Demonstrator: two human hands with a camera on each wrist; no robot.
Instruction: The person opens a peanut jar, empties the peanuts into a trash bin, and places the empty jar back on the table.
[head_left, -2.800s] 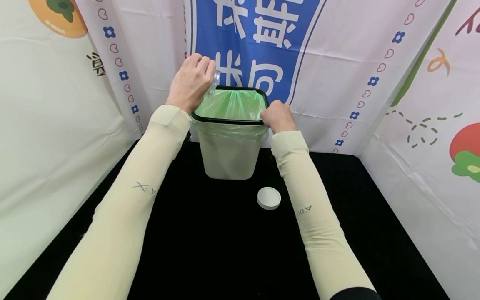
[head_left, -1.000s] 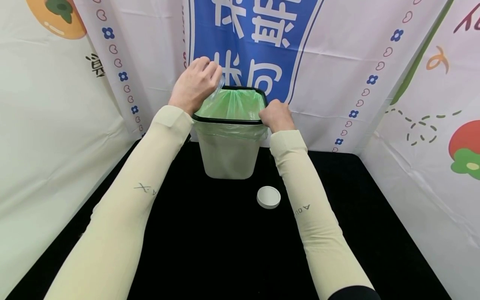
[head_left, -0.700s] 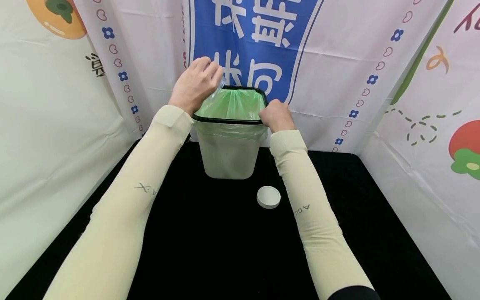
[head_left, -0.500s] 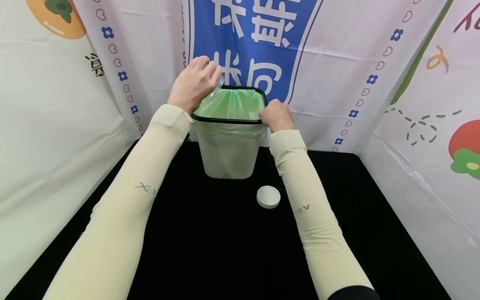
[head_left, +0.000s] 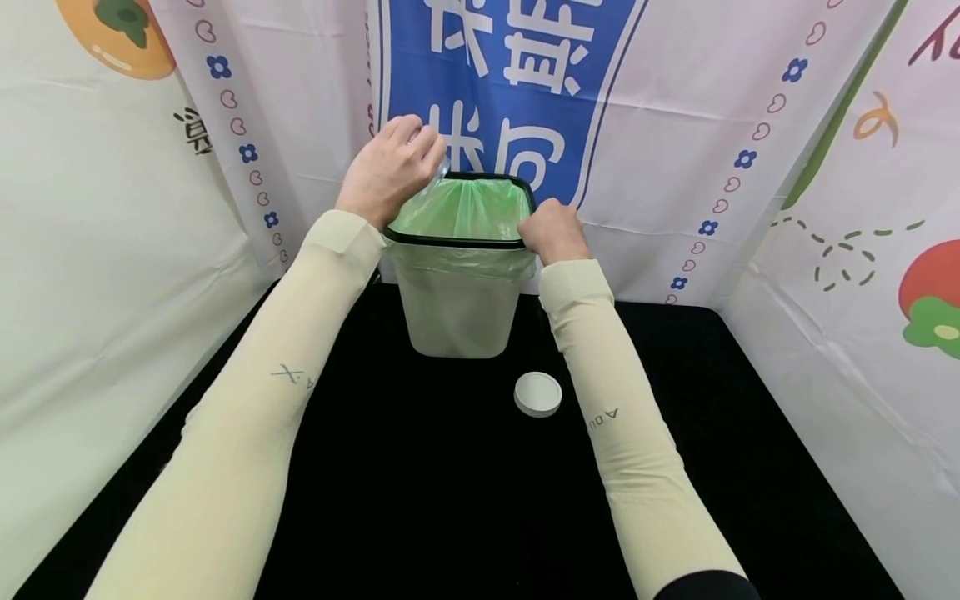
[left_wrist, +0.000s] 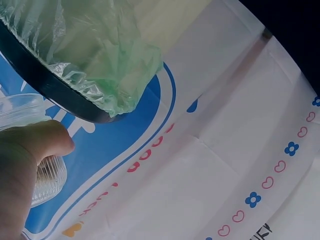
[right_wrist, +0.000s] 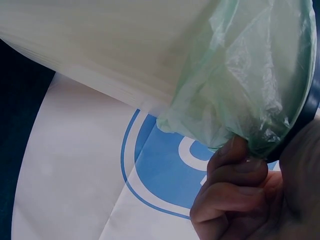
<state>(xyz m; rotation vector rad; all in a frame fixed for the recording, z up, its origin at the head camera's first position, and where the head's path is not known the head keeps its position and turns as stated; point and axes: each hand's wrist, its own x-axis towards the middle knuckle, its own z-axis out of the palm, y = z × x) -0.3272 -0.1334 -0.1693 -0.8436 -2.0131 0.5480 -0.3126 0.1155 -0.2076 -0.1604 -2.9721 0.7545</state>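
Note:
A pale waste bin (head_left: pixel 459 308) with a black rim (head_left: pixel 457 243) and a green plastic liner (head_left: pixel 480 207) stands at the back of the table. At its left rim, my left hand (head_left: pixel 390 172) grips a clear plastic jar (head_left: pixel 439 173) tilted toward the liner. In the left wrist view the ribbed jar (left_wrist: pixel 54 184) shows thin brownish bits inside, partly hidden by the thumb. My right hand (head_left: pixel 555 232) holds the bin's right rim; its curled fingers (right_wrist: pixel 227 200) lie under the rim, close against the overhanging liner. A round white lid (head_left: pixel 537 394) lies in front of the bin.
A black cloth covers the table (head_left: pixel 427 483). Printed white fabric walls stand on both sides, and a hanging with a blue panel (head_left: pixel 510 92) rises close behind the bin.
Compared with the oldest frame, my left hand has shifted slightly right with the jar, farther over the bin. In the last second both hands stay almost still.

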